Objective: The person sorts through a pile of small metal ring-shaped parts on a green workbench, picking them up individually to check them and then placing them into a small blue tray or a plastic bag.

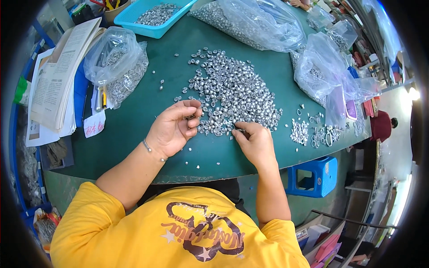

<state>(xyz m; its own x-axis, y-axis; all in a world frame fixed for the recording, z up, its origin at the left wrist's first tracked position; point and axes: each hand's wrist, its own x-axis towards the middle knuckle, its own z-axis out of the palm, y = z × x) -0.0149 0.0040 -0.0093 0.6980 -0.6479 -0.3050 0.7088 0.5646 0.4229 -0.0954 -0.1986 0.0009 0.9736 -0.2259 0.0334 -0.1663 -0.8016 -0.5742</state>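
A wide heap of small, rounded, hollow silver metal pieces point(237, 85) lies on the green tabletop. At the heap's near left edge is my left hand point(173, 127), palm turned up and fingers curled in toward the thumb. Something small and dark shows between those fingers, too little of it to name. My right hand point(255, 144) reaches to the near edge of the heap, thumb and forefinger pinched together among the pieces. What sits between these fingertips is mostly hidden. A few stray pieces lie on the table in front of both hands.
A blue basket point(156, 29) of metal pieces stands at the far left, near a filled plastic bag point(123, 73) and papers point(62, 76). Larger bags point(250, 24) lie at the back. Small piles of rings point(328, 136) sit right. A blue stool point(319, 176) stands below the table edge.
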